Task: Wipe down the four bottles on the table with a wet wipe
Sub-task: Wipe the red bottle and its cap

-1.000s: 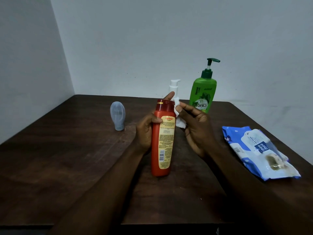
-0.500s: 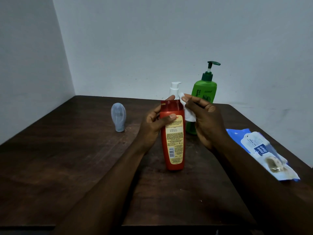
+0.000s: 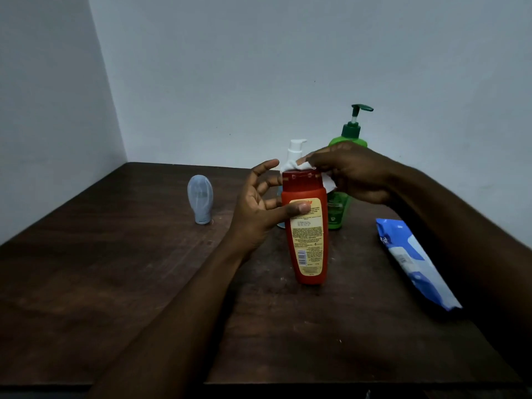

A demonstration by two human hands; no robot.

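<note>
At the centre of the frame the red bottle stands upright on the dark wooden counter, its yellow back label facing the camera. The left hand comes in from the lower left and grips the bottle just below its shoulder: the thumb lies across the top of the label, and the lower fingers reach round the bottle's left side, while the index finger sticks up free beside the cap. The right hand reaches in from the right edge, its fingers bunched on a white wet wipe and pressing it onto the top of the red cap, with a fold of wipe hanging down the cap's right side. Directly behind, partly hidden, are a white pump bottle and a green pump bottle, both upright. Left of centre, well apart from the others, a pale grey-blue bottle stands on its cap. At the right of the frame a blue and white pack of wipes lies flat on the counter, partly covered by the right forearm.
</note>
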